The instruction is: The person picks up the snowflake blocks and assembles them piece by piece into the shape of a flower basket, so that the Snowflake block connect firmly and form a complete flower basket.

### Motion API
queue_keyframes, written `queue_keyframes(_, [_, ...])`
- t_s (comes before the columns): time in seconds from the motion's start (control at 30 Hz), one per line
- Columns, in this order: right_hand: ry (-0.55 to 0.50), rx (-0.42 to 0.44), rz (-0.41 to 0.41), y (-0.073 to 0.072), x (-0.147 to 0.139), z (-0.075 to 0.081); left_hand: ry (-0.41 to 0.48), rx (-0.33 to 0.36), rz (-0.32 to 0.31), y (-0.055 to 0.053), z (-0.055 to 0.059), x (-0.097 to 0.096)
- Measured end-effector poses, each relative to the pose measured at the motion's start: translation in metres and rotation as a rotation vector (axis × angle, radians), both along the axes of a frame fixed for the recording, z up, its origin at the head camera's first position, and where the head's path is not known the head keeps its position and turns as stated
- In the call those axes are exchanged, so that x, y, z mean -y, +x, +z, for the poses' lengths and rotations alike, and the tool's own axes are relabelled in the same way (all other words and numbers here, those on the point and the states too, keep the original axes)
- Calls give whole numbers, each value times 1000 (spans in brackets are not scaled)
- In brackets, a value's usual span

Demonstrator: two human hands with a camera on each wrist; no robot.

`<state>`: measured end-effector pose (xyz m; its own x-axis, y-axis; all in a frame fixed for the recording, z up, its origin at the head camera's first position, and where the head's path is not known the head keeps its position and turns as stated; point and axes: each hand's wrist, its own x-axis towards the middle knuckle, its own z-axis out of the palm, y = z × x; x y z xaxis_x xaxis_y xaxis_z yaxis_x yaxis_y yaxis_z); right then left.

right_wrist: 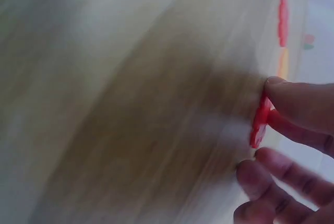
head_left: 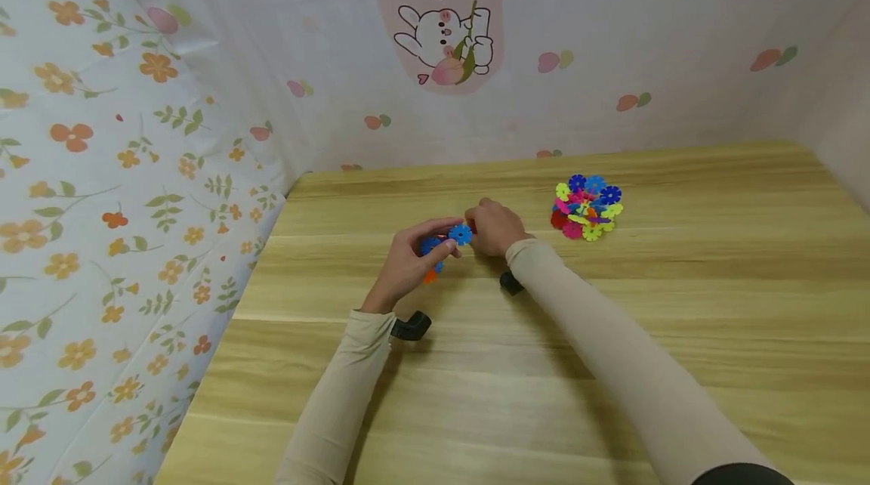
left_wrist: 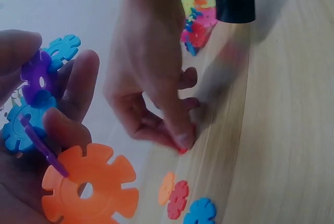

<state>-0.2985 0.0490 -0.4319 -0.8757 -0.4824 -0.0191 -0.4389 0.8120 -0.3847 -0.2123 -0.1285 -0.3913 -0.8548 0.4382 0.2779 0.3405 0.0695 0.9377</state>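
In the head view my left hand [head_left: 406, 264] holds a joined group of notched plastic discs, with a blue disc [head_left: 460, 234] uppermost. The left wrist view shows a purple disc [left_wrist: 35, 75], blue discs [left_wrist: 25, 125] and a large orange disc [left_wrist: 99, 185] linked together against the fingers. My right hand [head_left: 498, 228] is just beyond, low over the table. Between its thumb and forefinger it pinches a red disc [right_wrist: 259, 125], mostly covered by the fingers in the left wrist view.
Loose orange [left_wrist: 166, 188], red [left_wrist: 178, 200] and blue [left_wrist: 200, 212] discs lie on the wooden table [head_left: 462, 394] near the right hand. Farther right stands a multicoloured cluster of discs [head_left: 586, 207]. A printed cloth [head_left: 584, 9] hangs behind the table.
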Motion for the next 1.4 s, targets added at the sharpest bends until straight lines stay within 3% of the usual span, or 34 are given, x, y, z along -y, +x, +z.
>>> queue_keyframes(0.13, [-45,-40,24,1,-6,0,-4,-9,0,0,0,0])
queue_keyframes(0.37, [-71,77,23,1,-20,2,0,-1,-35,-1,-3,-4])
queue_keyframes(0.5, [-147,134,51,6,-34,2,-1,-3,-50,-2,-5,-7])
queue_keyframes(0.63, [-328,259,49,19,-49,4,0,-6,-68,-2,-7,-11])
queue_keyframes(0.77, [-578,419,-30,37,-63,8,7,-2,-81,-2,-8,-14])
queue_keyframes(1.03, [-944,597,-125,69,-71,15,16,-18,-90,-1,-8,-19])
queue_keyframes(1.4, [-1218,734,-251,89,-68,9,44,-40,-132,5,-11,-32])
